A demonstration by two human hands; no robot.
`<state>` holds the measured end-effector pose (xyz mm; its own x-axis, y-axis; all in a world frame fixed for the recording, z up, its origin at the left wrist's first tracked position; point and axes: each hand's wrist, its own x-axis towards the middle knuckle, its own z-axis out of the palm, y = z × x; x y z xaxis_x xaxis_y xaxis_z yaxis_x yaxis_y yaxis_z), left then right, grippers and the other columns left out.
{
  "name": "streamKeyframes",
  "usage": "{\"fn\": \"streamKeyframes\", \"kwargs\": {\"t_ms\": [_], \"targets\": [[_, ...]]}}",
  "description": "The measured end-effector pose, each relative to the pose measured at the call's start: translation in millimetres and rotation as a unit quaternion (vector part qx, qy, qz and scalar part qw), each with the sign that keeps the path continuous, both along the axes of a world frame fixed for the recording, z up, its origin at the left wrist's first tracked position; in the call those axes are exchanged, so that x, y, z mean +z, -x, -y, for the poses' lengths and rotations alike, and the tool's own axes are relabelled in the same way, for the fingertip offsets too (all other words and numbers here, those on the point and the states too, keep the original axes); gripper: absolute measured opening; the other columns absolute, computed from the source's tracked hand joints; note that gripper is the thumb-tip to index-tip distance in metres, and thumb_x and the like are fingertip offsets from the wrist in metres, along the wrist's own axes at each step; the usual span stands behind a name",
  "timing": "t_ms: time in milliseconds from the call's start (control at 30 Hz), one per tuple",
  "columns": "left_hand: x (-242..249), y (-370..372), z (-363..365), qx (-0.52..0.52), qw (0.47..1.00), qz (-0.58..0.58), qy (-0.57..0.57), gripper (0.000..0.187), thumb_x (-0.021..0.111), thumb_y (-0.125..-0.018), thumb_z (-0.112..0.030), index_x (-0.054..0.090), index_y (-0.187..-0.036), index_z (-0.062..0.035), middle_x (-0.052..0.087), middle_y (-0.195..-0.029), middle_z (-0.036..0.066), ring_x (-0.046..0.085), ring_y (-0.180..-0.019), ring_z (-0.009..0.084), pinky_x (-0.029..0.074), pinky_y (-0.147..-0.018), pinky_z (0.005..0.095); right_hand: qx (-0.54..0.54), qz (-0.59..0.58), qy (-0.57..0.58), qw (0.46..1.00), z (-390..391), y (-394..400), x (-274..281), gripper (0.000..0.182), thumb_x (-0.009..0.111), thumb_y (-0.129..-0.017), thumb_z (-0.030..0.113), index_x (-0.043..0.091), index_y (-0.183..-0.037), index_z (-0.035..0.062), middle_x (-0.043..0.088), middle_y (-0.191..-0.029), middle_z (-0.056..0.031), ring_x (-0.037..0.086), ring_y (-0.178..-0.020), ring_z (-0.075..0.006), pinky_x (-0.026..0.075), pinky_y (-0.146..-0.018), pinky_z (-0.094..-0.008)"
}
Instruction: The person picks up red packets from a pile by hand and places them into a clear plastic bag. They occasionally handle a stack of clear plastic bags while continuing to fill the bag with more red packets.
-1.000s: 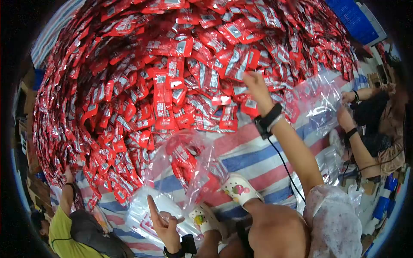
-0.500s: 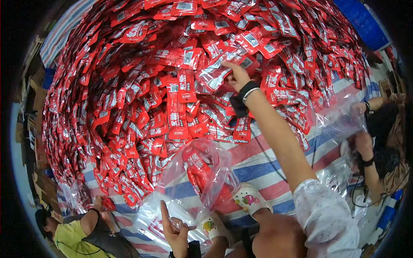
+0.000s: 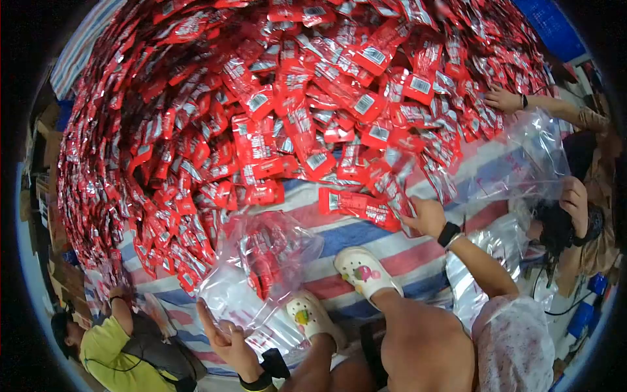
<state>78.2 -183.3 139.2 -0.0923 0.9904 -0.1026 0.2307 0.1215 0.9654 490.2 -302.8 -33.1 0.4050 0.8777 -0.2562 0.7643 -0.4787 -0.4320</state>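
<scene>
My right hand is low over the striped sheet, its fingers closed on a red and silver foil packet. A loose red packet lies just to its left, at the lower edge of a big heap of such packets. My left hand is beside a clear plastic bag with several red packets inside. Its index finger is stretched out and the other fingers are partly curled; I see nothing held in it. Under the bag, close to this hand, are flat clear bags.
White clogs stand on the striped sheet. At right, another person's hands are around a clear bag and the heap. A person in yellow crouches lower left. A blue crate is upper right.
My right hand has come down and toward me from the heap, with a packet. My left hand has moved slightly left and lower. The other person's hand at right now reaches the heap.
</scene>
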Motion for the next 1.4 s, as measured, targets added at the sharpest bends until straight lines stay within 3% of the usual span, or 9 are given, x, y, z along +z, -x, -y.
{"fn": "streamKeyframes", "kwargs": {"t_ms": [500, 833, 1000, 1100, 1133, 1167, 1233, 1333, 1400], "targets": [[-7, -7, 3, 0.004, 1.0, 0.024, 0.017, 0.081, 0.043, -0.065, 0.011, 0.023, -0.143, -0.0005, 0.021, -0.15, 0.011, 0.04, -0.062, 0.0023, 0.045, -0.048, 0.0137, 0.186, 0.106, -0.142, 0.966, -36, 74, -50, 0.03, 0.071, -0.063, 0.027, 0.063, -0.083, 0.0052, 0.053, -0.099, -0.0174, 0.054, -0.091, -0.0331, 0.043, -0.082, -0.0482], [6, -26, 8, -0.137, 0.987, -0.01, 0.085, 0.092, 0.047, -0.064, 0.015, 0.008, -0.146, -0.0025, 0.014, -0.152, 0.009, 0.04, -0.068, 0.0054, 0.047, -0.055, 0.0174, 0.022, -0.3, -0.179, 0.937, -74, 71, 64, 0.027, 0.067, -0.081, 0.021, 0.052, -0.093, 0.0031, 0.051, -0.09, -0.012, 0.052, -0.084, -0.0261, 0.043, -0.074, -0.0343], [-4, -42, 27, -0.314, 0.946, -0.032, 0.08, 0.092, 0.053, -0.068, 0.011, 0.007, -0.146, -0.0027, 0.032, -0.137, 0.012, 0.044, -0.068, 0.0067, 0.048, -0.056, 0.0195, 0.435, -0.48, -0.006, 0.762, -98, 124, 101, 0.028, 0.061, -0.087, 0.028, 0.053, -0.094, 0.002, 0.055, -0.094, -0.0134, 0.051, -0.085, -0.0217, 0.042, -0.075, -0.0367], [-4, -40, 34, -0.345, 0.937, -0.026, 0.058, 0.09, 0.051, -0.066, 0.013, 0.011, -0.145, -0.0015, 0.047, -0.106, 0.007, 0.045, -0.066, 0.0066, 0.05, -0.054, 0.0208, 0.105, -0.344, -0.261, 0.896, -145, 183, 49, 0.026, 0.058, -0.085, 0.027, 0.056, -0.09, 0.002, 0.057, -0.079, -0.0142, 0.055, -0.072, -0.0292, 0.044, -0.06, -0.0413], [-3, -36, 32, -0.305, 0.951, -0.019, 0.041, 0.09, 0.049, -0.066, 0.014, 0.011, -0.145, -0.0015, 0.048, -0.098, 0.006, 0.044, -0.064, 0.0062, 0.052, -0.053, 0.021, 0.226, -0.322, 0.076, 0.916, -140, 194, 78, 0.022, 0.054, -0.084, 0.022, 0.051, -0.091, 0.0011, 0.053, -0.084, -0.0164, 0.056, -0.089, -0.0311, 0.045, -0.071, -0.0421], [7, -34, 26, -0.228, 0.972, -0.036, 0.048, 0.089, 0.047, -0.065, 0.016, 0.012, -0.145, -0.0016, 0.046, -0.092, 0.004, 0.043, -0.063, 0.0058, 0.053, -0.053, 0.0212, 0.217, -0.23, -0.139, 0.938, -116, 228, 52, 0.025, 0.056, -0.083, 0.022, 0.052, -0.096, 0.0004, 0.054, -0.093, -0.0165, 0.055, -0.1, -0.0287, 0.045, -0.078, -0.0418], [8, -32, 18, -0.156, 0.985, 0.014, 0.078, 0.088, 0.044, -0.065, 0.017, 0.013, -0.145, -0.0031, 0.048, -0.103, 0.005, 0.042, -0.063, 0.0043, 0.053, -0.054, 0.0201, 0.348, -0.403, -0.194, 0.824, -88, 211, 78, 0.026, 0.057, -0.087, 0.024, 0.059, -0.1, 0.0018, 0.057, -0.11, -0.0136, 0.057, -0.097, -0.0254, 0.047, -0.078, -0.0341], [-6, -14, 23, -0.11, 0.991, -0.004, 0.073, 0.084, 0.041, -0.067, 0.016, 0.017, -0.145, -0.0039, 0.035, -0.132, 0.007, 0.041, -0.064, 0.0032, 0.052, -0.054, 0.0178, 0.072, -0.568, -0.159, 0.804, -92, 115, 113, 0.023, 0.059, -0.086, 0.024, 0.062, -0.1, 0.0068, 0.061, -0.1, -0.0104, 0.06, -0.091, -0.0262, 0.048, -0.077, -0.0338], [-5, -15, 24, -0.043, 0.996, -0.006, 0.081, 0.083, 0.041, -0.066, 0.017, 0.021, -0.144, -0.0034, 0.02, -0.151, 0.008, 0.038, -0.067, 0.0033, 0.046, -0.056, 0.0144, 0.085, -0.154, -0.234, 0.956, -73, 41, 47, 0.033, 0.065, -0.077, 0.019, 0.059, -0.106, 0.006, 0.061, -0.099, -0.0133, 0.059, -0.093, -0.0308, 0.048, -0.081, -0.0369]]}}
